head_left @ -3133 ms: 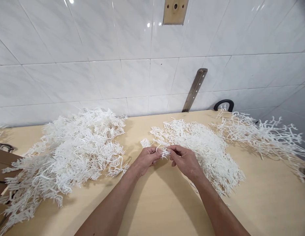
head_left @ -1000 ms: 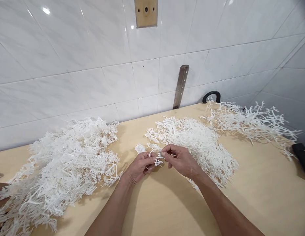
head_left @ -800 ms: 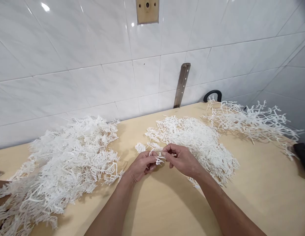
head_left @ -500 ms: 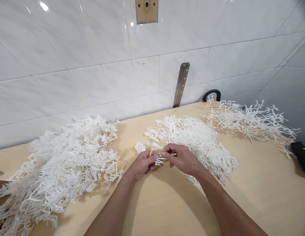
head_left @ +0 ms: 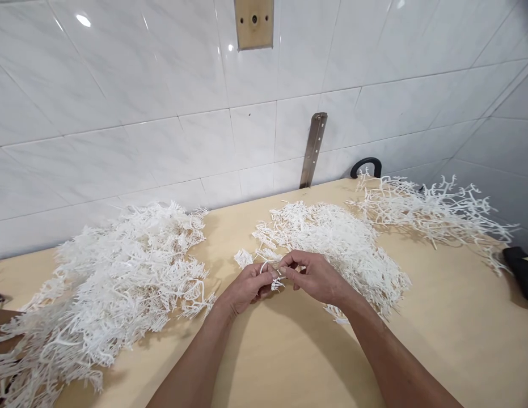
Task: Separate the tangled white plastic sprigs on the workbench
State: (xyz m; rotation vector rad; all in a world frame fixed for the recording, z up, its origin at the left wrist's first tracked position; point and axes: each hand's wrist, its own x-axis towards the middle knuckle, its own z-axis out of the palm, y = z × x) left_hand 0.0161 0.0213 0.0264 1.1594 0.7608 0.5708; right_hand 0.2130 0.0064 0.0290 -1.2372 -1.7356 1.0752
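Observation:
Between my hands is a small white branched plastic sprig (head_left: 277,284), its fine tips showing below the fingers. My left hand (head_left: 248,288) is closed around it, with a white stem looping up over the fingers. Thumb and forefinger of my right hand (head_left: 315,276) pinch at the sprig's right side; the exact grip point is too small to make out. Just behind the hands spreads a pile of fine white sprigs (head_left: 336,232), with one small cluster (head_left: 243,258) lying apart at its left.
A large heap of white frilly sprigs (head_left: 131,283) covers the left of the wooden table (head_left: 289,362). Bare, thicker white branches (head_left: 434,209) lie at the back right. Black objects (head_left: 521,272) sit at the right edge. A metal bracket (head_left: 313,150) stands against the tiled wall.
Both hands stay in nearly the same place, and fewer sprig tips show between the fingers. The whole view has shifted slightly downward in the frame.

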